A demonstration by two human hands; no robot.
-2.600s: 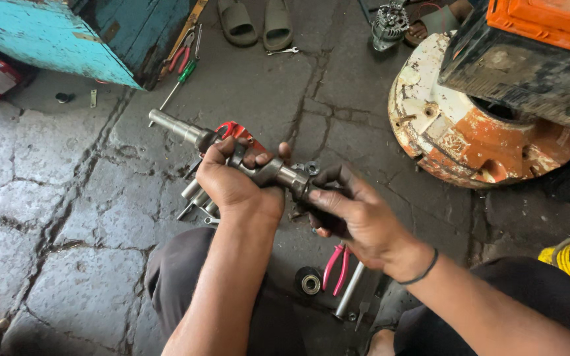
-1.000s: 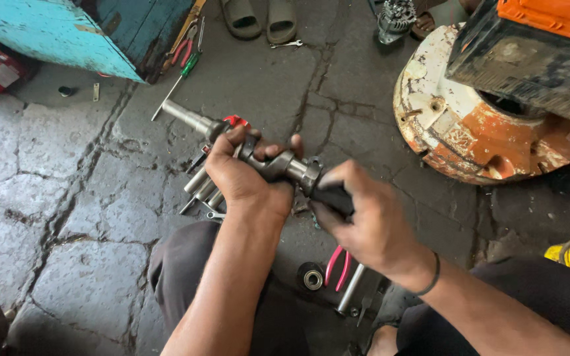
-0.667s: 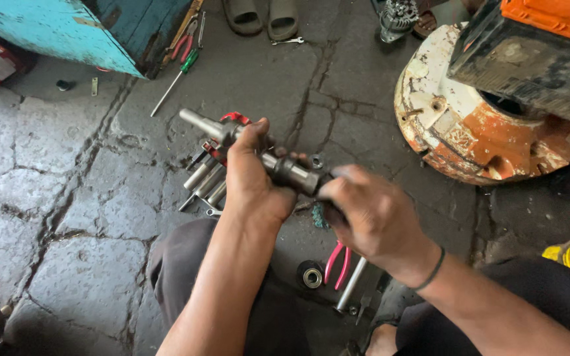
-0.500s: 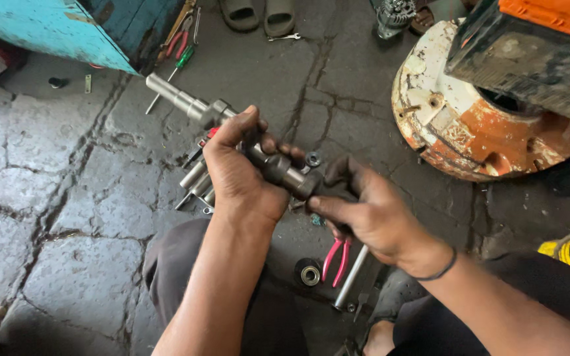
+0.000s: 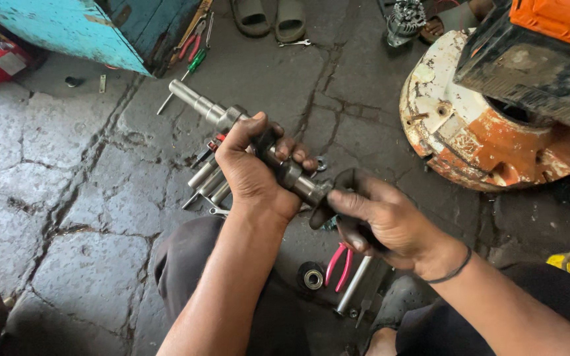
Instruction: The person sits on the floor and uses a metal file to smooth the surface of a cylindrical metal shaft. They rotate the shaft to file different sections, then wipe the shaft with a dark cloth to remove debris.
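In both hands: greasy stepped steel shaft [image 5: 232, 122].

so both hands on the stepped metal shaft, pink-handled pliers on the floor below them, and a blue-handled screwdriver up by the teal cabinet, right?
Nearly. In the head view the screwdriver by the teal cabinet has a green handle, not blue. The rest holds: the left hand and right hand both grip the stepped metal shaft, and pink-handled pliers lie on the floor below them.

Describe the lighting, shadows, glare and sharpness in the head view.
Head view: soft, even daylight with faint shadows; a mild sheen on the metal shaft, no harsh glare; left hand and right hand are sharp, without motion blur; the stone floor stays in focus too, with slight wide-angle stretch toward the edges.
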